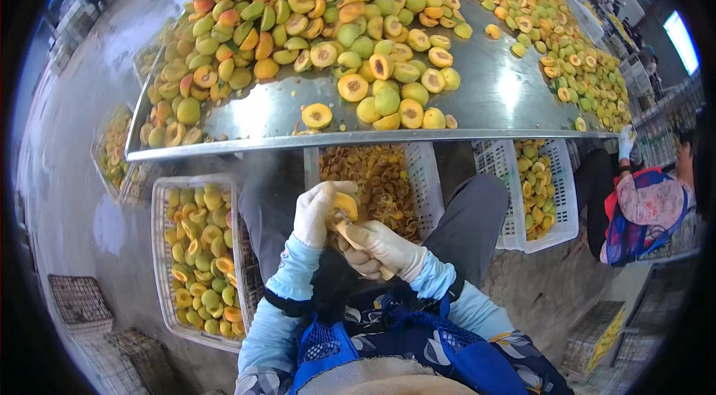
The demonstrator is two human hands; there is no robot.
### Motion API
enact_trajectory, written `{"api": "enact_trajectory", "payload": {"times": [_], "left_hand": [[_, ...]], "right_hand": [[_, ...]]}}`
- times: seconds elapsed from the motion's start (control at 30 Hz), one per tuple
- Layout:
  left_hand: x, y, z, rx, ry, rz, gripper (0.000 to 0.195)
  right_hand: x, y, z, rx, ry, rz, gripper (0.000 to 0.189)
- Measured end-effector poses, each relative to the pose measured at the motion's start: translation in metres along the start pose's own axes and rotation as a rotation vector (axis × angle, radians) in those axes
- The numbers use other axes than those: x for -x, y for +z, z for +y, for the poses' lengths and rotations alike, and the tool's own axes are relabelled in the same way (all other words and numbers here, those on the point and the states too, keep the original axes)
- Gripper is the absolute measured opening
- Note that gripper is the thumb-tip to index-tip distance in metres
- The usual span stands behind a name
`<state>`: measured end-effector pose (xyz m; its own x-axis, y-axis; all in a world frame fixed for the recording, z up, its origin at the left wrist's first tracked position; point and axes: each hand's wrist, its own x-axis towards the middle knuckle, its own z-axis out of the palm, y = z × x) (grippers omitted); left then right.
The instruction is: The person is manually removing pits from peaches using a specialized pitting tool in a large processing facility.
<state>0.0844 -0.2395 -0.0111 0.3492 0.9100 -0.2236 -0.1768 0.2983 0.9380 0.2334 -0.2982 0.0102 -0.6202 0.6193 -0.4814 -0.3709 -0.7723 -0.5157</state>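
My left hand (314, 216), in a whitish glove, grips a yellow peach half (346, 204) above my lap. In my right hand (386, 249), also gloved, is a small tool with a pale wooden handle (348, 234). Its metal tip meets the fruit, though the exact shape of the tip is hidden. Below and beyond my hands stands a white plastic crate (423, 188) of brown peach stones and scraps (369, 182). A large heap of halved peaches (313, 14) lies on the metal table (268, 109) before me, some halves with stones still in them.
Left of my legs is a white crate (159, 261) full of peach halves. Another white crate (562, 199) of halves stands to the right, near a seated person (643, 210). The raised table edge (313, 141) runs just past my knees. Dark crates (81, 302) sit at lower left.
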Motion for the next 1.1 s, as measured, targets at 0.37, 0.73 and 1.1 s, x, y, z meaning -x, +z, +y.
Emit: {"api": "enact_trajectory", "payload": {"times": [0.37,0.73,1.1], "left_hand": [[0.007,-0.055,0.028,-0.115,0.408,0.798,0.035],[-0.104,-0.039,0.092,-1.51,0.197,0.36,0.048],[-0.096,-0.013,0.051,0.264,0.173,0.159,0.043]], "right_hand": [[-0.019,-0.089,0.022,0.554,-0.372,0.261,0.038],[-0.04,-0.127,0.046,1.352,-0.224,0.628,0.039],[0.014,-0.114,0.024,0.751,-0.307,0.8,0.037]]}}
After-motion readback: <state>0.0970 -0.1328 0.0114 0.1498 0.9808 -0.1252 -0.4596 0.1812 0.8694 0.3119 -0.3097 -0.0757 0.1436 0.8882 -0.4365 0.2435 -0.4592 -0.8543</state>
